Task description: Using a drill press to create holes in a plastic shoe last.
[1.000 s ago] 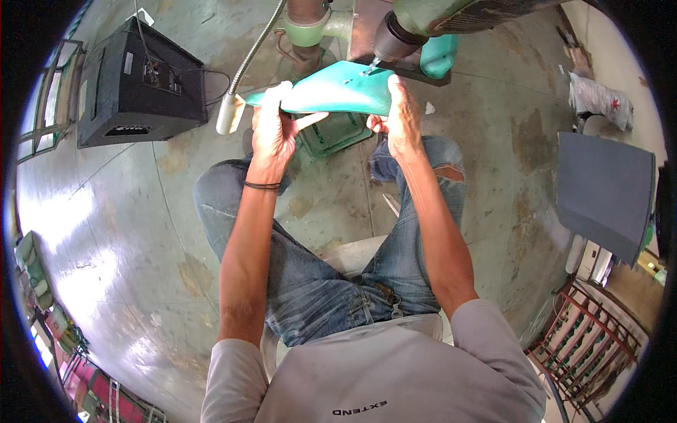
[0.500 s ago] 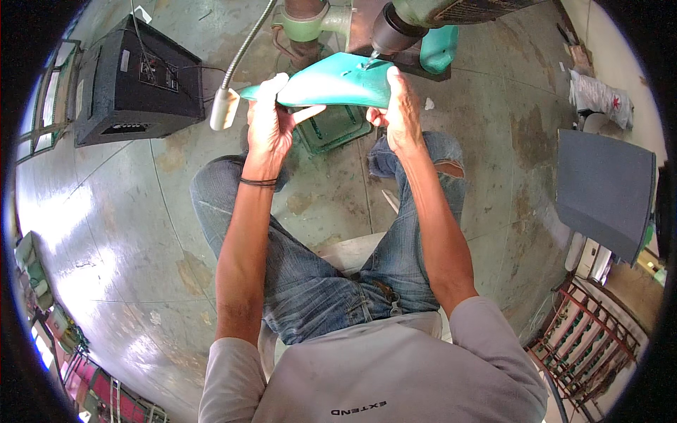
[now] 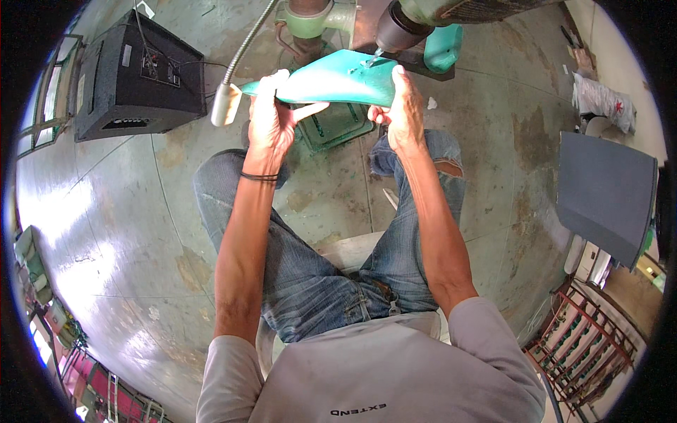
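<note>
A glossy, curved teal plastic piece (image 3: 331,81) is held up under a drill press. Its narrow left end is in my left hand (image 3: 270,125), thumb on top and a finger stretched along beneath. My right hand (image 3: 405,113) grips the wider right end, thumb over the edge and fingers curled below. The drill bit (image 3: 376,56), in a dark chuck (image 3: 399,28), meets the upper face near the right end; whether it has gone through is hidden. Small marks or shavings lie beside the bit. A lamp head (image 3: 226,104) on a flexible metal neck hangs just left of my left hand.
Behind the piece stands the green press column (image 3: 308,25). A second teal piece (image 3: 443,48) sits right of the chuck. Below my hands is a green tray (image 3: 335,130). A black speaker cabinet (image 3: 134,77) stands left; a grey panel (image 3: 606,194) and a rusty rack (image 3: 585,345) are right.
The whole view has shifted very slightly. Both hands keep their hold on the teal piece, and the bit stays at nearly the same spot on it.
</note>
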Demonstrator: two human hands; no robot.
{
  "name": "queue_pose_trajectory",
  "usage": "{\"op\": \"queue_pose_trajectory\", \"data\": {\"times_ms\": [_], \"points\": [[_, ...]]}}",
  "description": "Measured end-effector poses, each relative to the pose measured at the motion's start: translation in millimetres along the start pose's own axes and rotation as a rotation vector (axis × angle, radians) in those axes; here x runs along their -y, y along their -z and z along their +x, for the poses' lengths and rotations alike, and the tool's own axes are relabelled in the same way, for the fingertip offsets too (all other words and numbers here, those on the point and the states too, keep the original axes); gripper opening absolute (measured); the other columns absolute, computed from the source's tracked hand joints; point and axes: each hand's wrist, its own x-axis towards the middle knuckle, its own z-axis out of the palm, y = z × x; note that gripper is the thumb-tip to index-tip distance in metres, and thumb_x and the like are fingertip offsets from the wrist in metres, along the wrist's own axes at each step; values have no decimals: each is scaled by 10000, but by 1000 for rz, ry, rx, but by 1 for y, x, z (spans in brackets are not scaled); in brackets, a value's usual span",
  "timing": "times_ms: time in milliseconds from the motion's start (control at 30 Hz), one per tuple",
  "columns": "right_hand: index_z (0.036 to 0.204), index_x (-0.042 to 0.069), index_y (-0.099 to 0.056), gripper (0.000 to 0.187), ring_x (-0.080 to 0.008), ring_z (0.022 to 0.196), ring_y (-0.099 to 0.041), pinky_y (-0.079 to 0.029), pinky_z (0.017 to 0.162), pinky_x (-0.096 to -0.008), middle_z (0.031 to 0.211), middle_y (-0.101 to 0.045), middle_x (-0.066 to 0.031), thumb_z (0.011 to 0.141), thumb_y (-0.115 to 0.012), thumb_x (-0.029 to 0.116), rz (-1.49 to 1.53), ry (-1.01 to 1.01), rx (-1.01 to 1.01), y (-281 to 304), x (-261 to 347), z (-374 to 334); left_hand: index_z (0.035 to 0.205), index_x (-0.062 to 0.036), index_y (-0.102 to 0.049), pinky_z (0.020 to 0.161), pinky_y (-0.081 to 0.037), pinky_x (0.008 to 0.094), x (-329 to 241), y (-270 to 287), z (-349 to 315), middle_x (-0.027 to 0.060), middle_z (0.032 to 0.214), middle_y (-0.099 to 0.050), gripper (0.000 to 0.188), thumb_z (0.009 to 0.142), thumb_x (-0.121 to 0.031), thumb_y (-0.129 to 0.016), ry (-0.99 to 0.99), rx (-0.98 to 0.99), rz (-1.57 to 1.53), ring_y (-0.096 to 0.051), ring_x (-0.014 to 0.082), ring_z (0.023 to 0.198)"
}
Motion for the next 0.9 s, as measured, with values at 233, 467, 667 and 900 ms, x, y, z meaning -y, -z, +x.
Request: {"op": "queue_pose_trajectory", "data": {"times_ms": [233, 467, 667, 900], "points": [[1072, 78, -531, 416, -173, 442, -554, -389, 366, -248, 813, -638, -81, 990, -488, 483, 30, 0, 7, 0, 2, -1, 988, -97, -606, 917, -510, 689, 0, 0, -1, 114, 1133, -591, 234, 880, -279, -707, 12, 3, 36, -592, 358, 1144], [1049, 65, -532, 440, -175, 458, -558, -405, 379, -250, 786, -623, -81, 993, -476, 498, -6, -68, 21, 4, -3, -3, 1000, -94, -597, 857, -558, 654, 1, -5, -5, 101, 1094, -597, 238, 886, -275, -702, -18, -32, 152, -623, 324, 1086], [1055, 56, -539, 461, -179, 463, -563, -411, 384, -254, 770, -622, -86, 991, -473, 508, 17, -108, -21, 7, -5, -4, 994, -86, -600, 825, -582, 632, 0, -10, -7, 94, 1084, -599, 221, 898, -262, -693, -48, -8, 193, -642, 305, 1044], [1036, 47, -551, 465, -180, 477, -581, -426, 391, -258, 737, -630, -83, 991, -471, 502, 1, -66, -53, 8, -3, -4, 990, -80, -608, 811, -588, 622, -1, -13, -5, 96, 1040, -618, 204, 913, -255, -680, -53, 44, 206, -656, 298, 1016]]}}
